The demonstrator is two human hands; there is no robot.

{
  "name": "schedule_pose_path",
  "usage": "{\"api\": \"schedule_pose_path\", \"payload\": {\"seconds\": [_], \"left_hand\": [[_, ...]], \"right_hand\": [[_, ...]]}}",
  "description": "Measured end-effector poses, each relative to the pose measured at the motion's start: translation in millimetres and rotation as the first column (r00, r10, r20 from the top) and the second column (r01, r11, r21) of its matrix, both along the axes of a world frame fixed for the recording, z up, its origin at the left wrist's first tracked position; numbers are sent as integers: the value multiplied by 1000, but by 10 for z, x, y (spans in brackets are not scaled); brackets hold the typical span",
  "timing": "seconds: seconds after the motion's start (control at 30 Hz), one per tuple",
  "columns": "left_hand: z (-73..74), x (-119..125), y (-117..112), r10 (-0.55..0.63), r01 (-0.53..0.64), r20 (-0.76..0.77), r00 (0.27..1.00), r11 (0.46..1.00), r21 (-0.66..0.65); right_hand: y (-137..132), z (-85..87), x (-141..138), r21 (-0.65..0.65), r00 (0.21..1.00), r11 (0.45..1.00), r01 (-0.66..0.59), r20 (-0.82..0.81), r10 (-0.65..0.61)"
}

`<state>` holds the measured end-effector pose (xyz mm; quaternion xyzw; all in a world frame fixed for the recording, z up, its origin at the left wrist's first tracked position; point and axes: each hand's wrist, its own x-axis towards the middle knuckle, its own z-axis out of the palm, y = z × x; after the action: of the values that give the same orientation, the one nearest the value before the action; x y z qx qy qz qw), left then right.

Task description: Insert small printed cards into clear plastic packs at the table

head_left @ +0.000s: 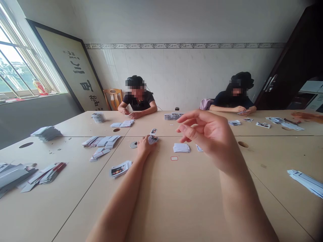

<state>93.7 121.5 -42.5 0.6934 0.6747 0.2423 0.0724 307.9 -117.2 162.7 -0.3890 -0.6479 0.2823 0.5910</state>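
My left hand (144, 147) reaches out over the table, its fingers closed around a small stack of printed cards (153, 139). Just beyond it lies a single printed card (153, 131). In mid-air, nearer the camera, my right hand (207, 132) has its fingers loosely curved and apart, with nothing visible in them. Below it on the tabletop is a pile of white cards (181, 148), and a red-bordered label (174, 158) lies in front of that pile. Another pile of printed cards (120, 169) rests left of my left forearm.
Across the wide table (181, 201) sit two people (137, 101) (233, 99), both handling cards. Paper stacks (46, 132) (101, 141) cover much of the left side. More strips (306, 181) lie at the right. Round holes (243, 144) pierce the tabletop.
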Motion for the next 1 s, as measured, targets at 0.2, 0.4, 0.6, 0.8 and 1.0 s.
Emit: {"api": "schedule_pose_path", "payload": {"seconds": [0.2,0.4,0.6,0.8,1.0], "left_hand": [[-24,16,9,-26,27,-18,999,999,23],[-26,42,18,-12,12,-31,999,1000,8],[-7,40,5,-35,35,0,999,999,-7],[-22,51,31,-28,28,52,998,1000,-2],[-30,65,0,-26,25,180,983,1000,12]], "right_hand": [[-22,10,1,-5,1000,1000,-12,16,12],[11,-17,-14,32,1000,999,10,13,-10],[50,-47,-10,45,1000,999,4,29,-5],[72,-70,0,91,1000,996,4,30,-7],[67,-71,-12,97,999,995,24,34,-28]]}}
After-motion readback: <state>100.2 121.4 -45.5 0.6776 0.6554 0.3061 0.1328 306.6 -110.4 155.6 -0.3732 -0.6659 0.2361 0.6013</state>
